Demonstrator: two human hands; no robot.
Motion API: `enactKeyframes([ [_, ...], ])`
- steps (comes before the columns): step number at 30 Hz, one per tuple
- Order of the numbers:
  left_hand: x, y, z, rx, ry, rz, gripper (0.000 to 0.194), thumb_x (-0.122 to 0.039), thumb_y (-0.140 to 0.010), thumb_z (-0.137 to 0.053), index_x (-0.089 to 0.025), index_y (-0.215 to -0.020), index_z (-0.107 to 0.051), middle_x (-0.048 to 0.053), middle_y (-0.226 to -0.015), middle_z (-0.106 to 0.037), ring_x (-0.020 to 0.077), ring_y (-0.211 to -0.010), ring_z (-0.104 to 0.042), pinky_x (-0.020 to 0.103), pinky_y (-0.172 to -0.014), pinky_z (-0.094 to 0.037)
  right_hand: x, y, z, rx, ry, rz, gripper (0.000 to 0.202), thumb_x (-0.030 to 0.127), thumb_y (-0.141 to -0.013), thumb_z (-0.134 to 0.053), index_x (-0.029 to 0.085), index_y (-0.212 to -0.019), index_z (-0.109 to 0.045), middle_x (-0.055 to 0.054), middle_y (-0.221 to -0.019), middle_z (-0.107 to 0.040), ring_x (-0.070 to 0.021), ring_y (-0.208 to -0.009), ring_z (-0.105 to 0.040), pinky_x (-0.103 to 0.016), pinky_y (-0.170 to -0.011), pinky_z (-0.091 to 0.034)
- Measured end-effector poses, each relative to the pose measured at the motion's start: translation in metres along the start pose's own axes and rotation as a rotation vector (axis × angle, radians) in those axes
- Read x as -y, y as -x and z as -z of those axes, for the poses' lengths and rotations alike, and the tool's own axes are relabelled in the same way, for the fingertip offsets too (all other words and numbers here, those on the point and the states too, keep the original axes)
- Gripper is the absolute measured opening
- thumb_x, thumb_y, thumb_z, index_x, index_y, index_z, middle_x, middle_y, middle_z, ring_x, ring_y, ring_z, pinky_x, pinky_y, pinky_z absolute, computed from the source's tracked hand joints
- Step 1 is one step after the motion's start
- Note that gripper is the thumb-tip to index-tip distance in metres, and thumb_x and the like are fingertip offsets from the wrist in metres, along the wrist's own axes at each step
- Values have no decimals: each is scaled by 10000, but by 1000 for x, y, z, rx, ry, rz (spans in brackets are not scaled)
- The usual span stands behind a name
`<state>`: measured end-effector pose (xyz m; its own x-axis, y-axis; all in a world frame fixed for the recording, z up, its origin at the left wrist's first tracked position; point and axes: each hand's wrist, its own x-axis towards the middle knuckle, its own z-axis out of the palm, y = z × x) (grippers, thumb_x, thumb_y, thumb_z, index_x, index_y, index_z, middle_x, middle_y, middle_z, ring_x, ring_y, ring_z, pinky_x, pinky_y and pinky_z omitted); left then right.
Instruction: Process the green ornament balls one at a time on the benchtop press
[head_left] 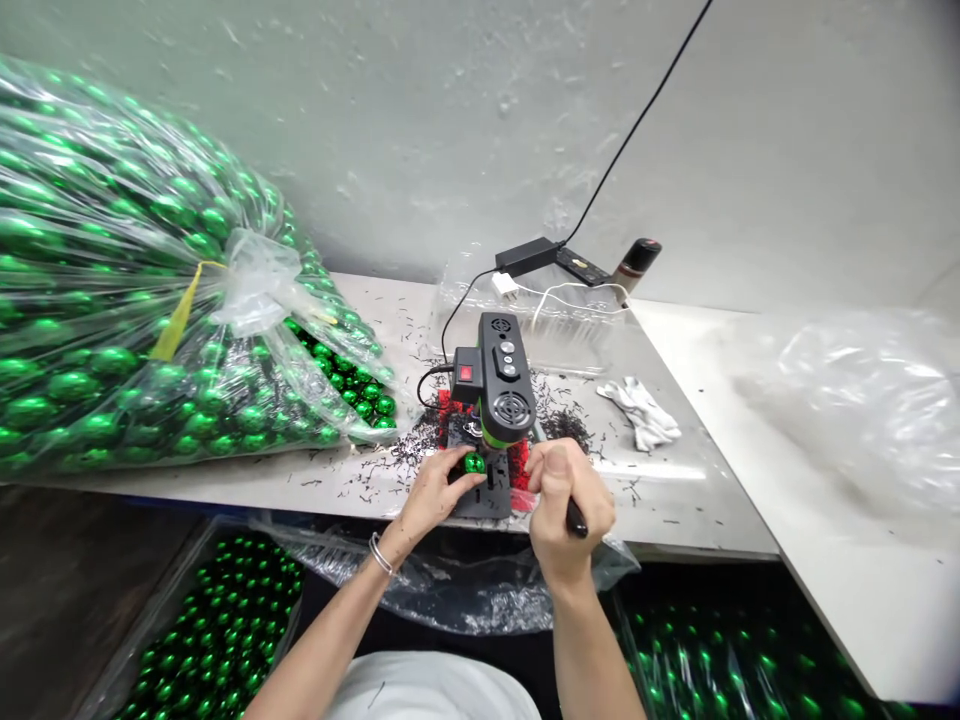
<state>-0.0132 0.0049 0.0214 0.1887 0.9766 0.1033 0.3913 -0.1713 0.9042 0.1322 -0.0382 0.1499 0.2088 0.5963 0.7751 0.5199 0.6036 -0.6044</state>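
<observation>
Between the thumb and fingers of my left hand is a shiny green ball, held low at the front of a small black machine. This machine has round vents, silver buttons and a red switch, and it stands over a dark base plate. Just right of it, my right hand is closed in a fist round a black handle. Only the handle's end shows; whether it joins the machine is hidden. Black scraps lie around the base.
A large clear bag of green balls fills the left of the table. Behind the machine are a plastic tray, a black power adapter and cables. White gloves lie to the right. More green balls sit below the table edge.
</observation>
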Motion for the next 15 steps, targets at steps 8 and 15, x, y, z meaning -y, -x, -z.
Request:
enactKeyframes([
  [8,0,5,-5,-6,-339,-183,294,-354,-931,-643,-206,-1184,-669,101,-1195,-721,278,-1130,-619,492,-1034,-390,-2,3,1,9,-18,45,294,65,-937,-444,207,-682,-475,22,-641,-512,-109,-627,-530,-258,-580,-415],
  [15,-2,4,1,18,-428,-287,302,-381,-932,-649,-185,-1162,-654,95,-1131,-720,280,-1132,-608,512,-1083,-318,-5,9,1,19,-15,47,284,70,-932,-440,207,-686,-481,16,-647,-520,-118,-624,-536,-269,-572,-407],
])
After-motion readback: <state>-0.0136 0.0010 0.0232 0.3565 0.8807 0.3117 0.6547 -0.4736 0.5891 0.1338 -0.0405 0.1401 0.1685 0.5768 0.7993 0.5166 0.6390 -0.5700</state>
